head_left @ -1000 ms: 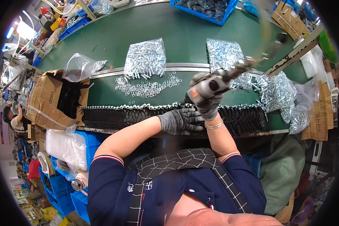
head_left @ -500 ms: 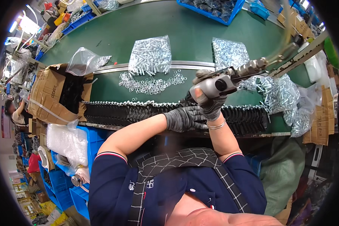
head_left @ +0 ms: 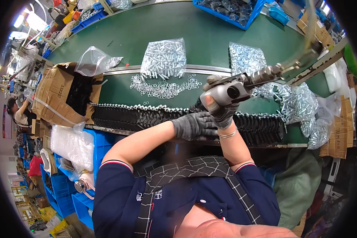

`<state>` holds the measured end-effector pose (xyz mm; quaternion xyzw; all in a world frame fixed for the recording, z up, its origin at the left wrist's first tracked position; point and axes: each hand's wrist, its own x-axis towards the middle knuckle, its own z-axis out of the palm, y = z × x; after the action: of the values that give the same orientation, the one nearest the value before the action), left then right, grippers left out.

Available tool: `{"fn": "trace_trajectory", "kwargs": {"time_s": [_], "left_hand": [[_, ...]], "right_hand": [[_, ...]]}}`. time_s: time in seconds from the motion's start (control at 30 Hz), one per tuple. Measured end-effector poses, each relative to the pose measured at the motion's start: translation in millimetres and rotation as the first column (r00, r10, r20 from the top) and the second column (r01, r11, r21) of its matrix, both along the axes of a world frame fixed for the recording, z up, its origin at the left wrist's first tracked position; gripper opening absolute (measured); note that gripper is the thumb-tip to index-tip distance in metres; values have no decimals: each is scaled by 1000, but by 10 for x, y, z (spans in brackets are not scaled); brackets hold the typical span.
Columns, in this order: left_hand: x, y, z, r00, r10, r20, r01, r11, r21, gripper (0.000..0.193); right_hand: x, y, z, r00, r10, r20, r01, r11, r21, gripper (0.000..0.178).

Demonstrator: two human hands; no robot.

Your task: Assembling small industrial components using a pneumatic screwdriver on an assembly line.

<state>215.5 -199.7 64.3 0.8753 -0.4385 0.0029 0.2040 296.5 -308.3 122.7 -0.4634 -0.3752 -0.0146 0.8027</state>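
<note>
In a grey glove with bare fingertips, my right hand (head_left: 222,109) is wrapped round a silver air-powered hand tool (head_left: 226,93), whose hose fitting runs up to the right. The tool's working end is hidden by the hand and body of the tool. My left hand (head_left: 194,125), also gloved, lies with its fingers stretched out over a long row of black parts (head_left: 119,118). These stand side by side along the bench's near edge, with small shiny metal pieces (head_left: 162,108) along their far ends. The fingertips reach close to my right wrist.
Loose metal rings (head_left: 160,88) lie beyond the row, below a clear bag of metal studs (head_left: 163,57). Another bag of metal pieces (head_left: 248,59) and bagged bolts (head_left: 297,105) are to the right. An open cardboard box (head_left: 55,95) with black parts stands left. A metal rail (head_left: 204,70) crosses the bench.
The bench and the things on it appear shifted slightly right in view. Both hands and the air tool keep nearly the same pose.
</note>
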Motion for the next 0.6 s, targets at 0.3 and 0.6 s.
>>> {"fn": "trace_trajectory", "kwargs": {"time_s": [0.3, 0.6], "left_hand": [[-137, 161, -150, 998, -48, 51, 39, 985, 169, 55], [-127, 153, -247, 998, -53, -22, 55, 992, 109, 52]], "right_hand": [[8, 14, -145, 1000, 12, -7, -13, 996, -93, 55], [4, 39, -232, 996, 30, 78, -6, 955, -297, 53]]}}
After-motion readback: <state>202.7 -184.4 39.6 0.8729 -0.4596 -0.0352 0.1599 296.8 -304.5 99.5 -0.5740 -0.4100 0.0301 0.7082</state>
